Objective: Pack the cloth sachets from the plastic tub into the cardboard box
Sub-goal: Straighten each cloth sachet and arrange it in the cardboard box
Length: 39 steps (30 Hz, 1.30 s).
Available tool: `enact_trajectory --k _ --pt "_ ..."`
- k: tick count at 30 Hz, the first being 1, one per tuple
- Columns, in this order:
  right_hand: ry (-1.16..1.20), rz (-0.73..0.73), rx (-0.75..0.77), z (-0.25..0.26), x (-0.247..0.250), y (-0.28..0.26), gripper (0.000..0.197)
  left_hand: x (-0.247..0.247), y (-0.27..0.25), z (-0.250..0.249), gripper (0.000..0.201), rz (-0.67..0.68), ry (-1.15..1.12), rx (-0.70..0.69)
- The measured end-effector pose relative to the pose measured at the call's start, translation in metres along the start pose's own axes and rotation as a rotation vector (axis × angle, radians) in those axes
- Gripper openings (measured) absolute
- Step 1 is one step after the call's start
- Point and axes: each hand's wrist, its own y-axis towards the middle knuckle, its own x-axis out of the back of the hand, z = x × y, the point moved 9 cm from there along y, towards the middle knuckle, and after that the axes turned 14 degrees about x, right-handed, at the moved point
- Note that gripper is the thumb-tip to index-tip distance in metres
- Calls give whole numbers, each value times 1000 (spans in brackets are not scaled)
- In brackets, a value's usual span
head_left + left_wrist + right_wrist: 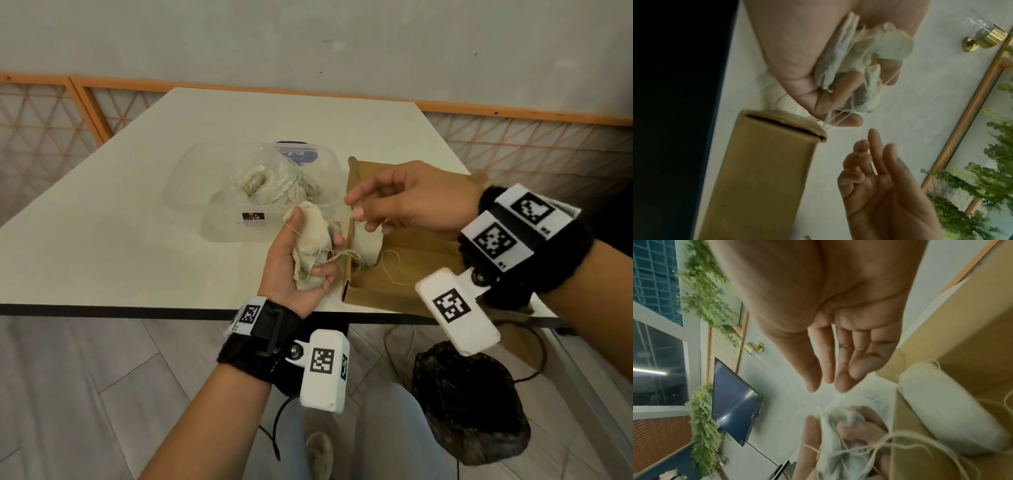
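Sachets of pale cloth are split three ways: a heap, partly in a clear bag, lies in the plastic tub [253, 192] toward the left-centre of the worktop [102, 212]; a bunch [313, 246] sits in the left hand [294, 270]; and one [368, 245] already lies inside the cardboard box [404, 270], just right of the tub at the near edge. The left hand holds its bunch palm-up between tub and box, thumb and fingers curled round the cloth, loose strings trailing toward the box wall. The left wrist view adds that strings loop over those curled fingers [846, 120] and that several thin sachets are layered in the grip, which the head view blurs together. The right hand [411, 202] hovers above the box, holding nothing; its fingers are loosely bent in the head view, while the right wrist view shows the palm bare and the fingers [840, 369] nearly straight, directly above the bunch. That view alone shows the boxed sachet's rolled shape and frayed string.
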Motion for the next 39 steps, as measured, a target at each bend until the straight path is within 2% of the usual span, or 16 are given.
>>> enact_trajectory --k 5,7,9,13,18,22,26,31,35,37,39 --pt "-2 -67 32 -5 -28 9 27 0 4 5 54 -8 79 38" --pt "32 -92 50 -7 -36 12 21 -2 4 4 56 -9 89 26" --pt "57 -131 69 -8 -36 11 12 -1 3 3 49 -11 77 15" --pt "115 -206 66 -13 -25 7 5 -2 1 1 33 -19 57 6" --pt "134 -340 0 -26 3 0 14 5 -2 -1 18 -123 24 -20" --pt "81 -483 37 -22 33 -6 15 6 -1 2 28 -138 96 4" --pt "-31 -429 97 -17 28 -4 15 3 -2 1 19 -155 57 -17" --pt "-175 -355 191 -4 11 6 25 12 1 1 14 -264 211 -12" --pt "-220 -367 256 9 2 8 31 6 1 0 14 -247 226 -46" --pt "-260 -338 258 13 -2 8 33 2 0 0 13 -240 256 -60" --pt "-284 -286 222 13 -7 8 25 3 0 -2 11 -246 271 -85"
